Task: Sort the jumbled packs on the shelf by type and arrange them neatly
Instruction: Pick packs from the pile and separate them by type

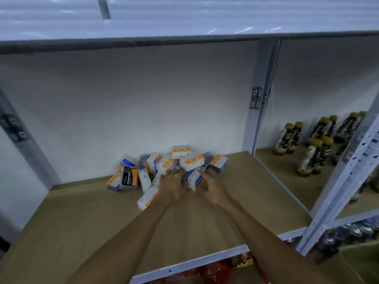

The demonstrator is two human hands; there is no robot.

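Our left hand (172,186) and right hand (211,188) reach spread-fingered, gripping nothing, into packs (168,167) heaped near the shelf's (82,212) back edge; light, stiff, probably slippery; we'd pinch short ends.

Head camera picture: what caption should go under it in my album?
Two bare hands reach into jumbled white-and-orange packs on a brown shelf.

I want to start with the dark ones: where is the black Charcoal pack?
In the head view, the black Charcoal pack lies at the pile's left end, near the back wall, left of the left hand.
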